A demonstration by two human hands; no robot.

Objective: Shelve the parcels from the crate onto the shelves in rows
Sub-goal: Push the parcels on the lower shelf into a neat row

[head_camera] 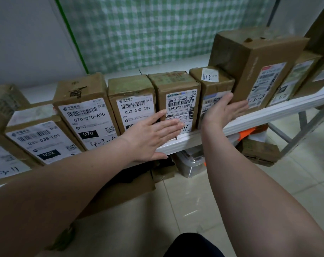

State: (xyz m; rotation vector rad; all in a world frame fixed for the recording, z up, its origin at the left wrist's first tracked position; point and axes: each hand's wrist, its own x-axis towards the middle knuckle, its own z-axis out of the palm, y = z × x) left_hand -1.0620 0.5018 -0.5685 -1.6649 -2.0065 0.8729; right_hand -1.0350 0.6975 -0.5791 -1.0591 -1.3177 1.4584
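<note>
Left hand (153,134): open flat, fingers straight and together, holding nothing. The palm lies against the lower front of the parcel marked 032 038 E01 (133,97), and the fingers reach across the label of the parcel marked 15H-159-A03-280 (178,89). Right hand (222,111): also open flat and holding nothing. It is laid against the front of the short parcel (213,84), with the fingertips reaching the lower front of the tall parcel (254,58) beside it. All four parcels stand upright, side by side, labels facing out, at the front edge of the white shelf (259,117). The row continues to the left with the parcel marked 070-070-A80 (83,108) and further labelled boxes, and to the right with more boxes past the tall parcel. Several labels carry handwritten codes along the bottom. A green checked cloth (148,30) hangs behind the shelf. Below the shelf a clear plastic tub (191,162) and a brown carton (259,151) sit on the pale tiled floor (213,201). Whether either one is the crate cannot be told.
</note>
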